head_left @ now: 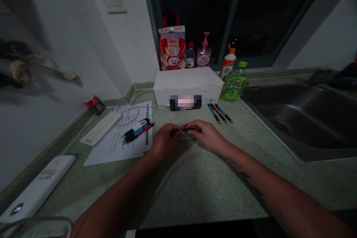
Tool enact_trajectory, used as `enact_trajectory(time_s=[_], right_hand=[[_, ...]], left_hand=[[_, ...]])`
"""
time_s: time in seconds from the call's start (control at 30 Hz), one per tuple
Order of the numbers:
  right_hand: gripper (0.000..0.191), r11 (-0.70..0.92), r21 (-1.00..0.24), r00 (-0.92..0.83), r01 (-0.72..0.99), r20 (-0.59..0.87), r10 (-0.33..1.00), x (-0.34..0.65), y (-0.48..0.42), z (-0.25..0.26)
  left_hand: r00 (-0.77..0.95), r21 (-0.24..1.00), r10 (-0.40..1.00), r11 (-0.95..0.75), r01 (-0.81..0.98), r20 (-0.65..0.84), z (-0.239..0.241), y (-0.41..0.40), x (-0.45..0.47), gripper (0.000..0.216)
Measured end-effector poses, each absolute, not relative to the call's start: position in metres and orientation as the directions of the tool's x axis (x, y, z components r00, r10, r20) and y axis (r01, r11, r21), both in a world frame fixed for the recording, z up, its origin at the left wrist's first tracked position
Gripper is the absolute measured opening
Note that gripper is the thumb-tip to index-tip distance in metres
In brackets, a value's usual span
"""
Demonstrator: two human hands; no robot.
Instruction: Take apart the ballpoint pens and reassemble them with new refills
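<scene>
My left hand [164, 139] and my right hand [205, 134] meet over the counter, both pinched on the ends of one dark pen [186, 129] held level between them. A red bit [184, 125] shows just behind the pen. A bundle of several pens [137, 131] in black, blue and red lies on a sheet of paper [119, 145] to the left. Three more pens [219, 113] lie side by side to the right, in front of a white box [187, 83].
A steel sink [301, 115] fills the right side. Behind the white box stand a red-handled carton [172, 46], a small bottle, a pink pump bottle [203, 54], an orange-capped bottle and a green bottle [234, 83]. White power banks [102, 128] [39, 187] and a cable lie left.
</scene>
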State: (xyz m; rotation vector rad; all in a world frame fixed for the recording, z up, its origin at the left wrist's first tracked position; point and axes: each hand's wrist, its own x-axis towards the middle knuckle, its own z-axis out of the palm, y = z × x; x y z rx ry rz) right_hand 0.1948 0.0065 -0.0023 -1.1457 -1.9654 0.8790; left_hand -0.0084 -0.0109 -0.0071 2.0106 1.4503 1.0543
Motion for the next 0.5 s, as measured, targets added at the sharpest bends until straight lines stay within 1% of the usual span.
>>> enact_trajectory(time_s=[0.07, 0.2, 0.3, 0.37, 0.43, 0.5], right_hand=[[0.021, 0.388, -0.823, -0.372, 0.415, 0.235, 0.898, 0.1940, 0.0060, -0.0014], [0.014, 0.396, -0.824, -0.387, 0.405, 0.238, 0.891, 0.1938, 0.0050, 0.0014], [0.016, 0.442, -0.767, -0.324, 0.465, 0.318, 0.891, 0.1968, 0.0059, 0.0035], [0.018, 0.463, -0.731, -0.329, 0.500, 0.334, 0.883, 0.1997, 0.0071, 0.0037], [0.017, 0.465, -0.727, -0.403, 0.505, 0.277, 0.872, 0.2017, 0.0078, 0.0026], [0.018, 0.459, -0.729, -0.499, 0.508, 0.186, 0.846, 0.2019, 0.0073, 0.0010]], left_hand=[[0.165, 0.717, 0.930, -0.359, 0.597, 0.328, -0.0072, -0.0110, -0.0088, 0.014], [0.167, 0.723, 0.936, -0.346, 0.598, 0.310, -0.0060, -0.0116, -0.0081, 0.015], [0.147, 0.749, 0.950, -0.307, 0.587, 0.275, -0.0039, -0.0106, -0.0076, 0.016], [0.109, 0.750, 0.968, -0.243, 0.616, 0.224, -0.0025, -0.0090, -0.0083, 0.015], [0.072, 0.711, 0.983, -0.172, 0.682, 0.168, -0.0016, -0.0070, -0.0100, 0.013], [0.064, 0.630, 0.988, -0.139, 0.764, 0.141, -0.0014, -0.0055, -0.0119, 0.013]])
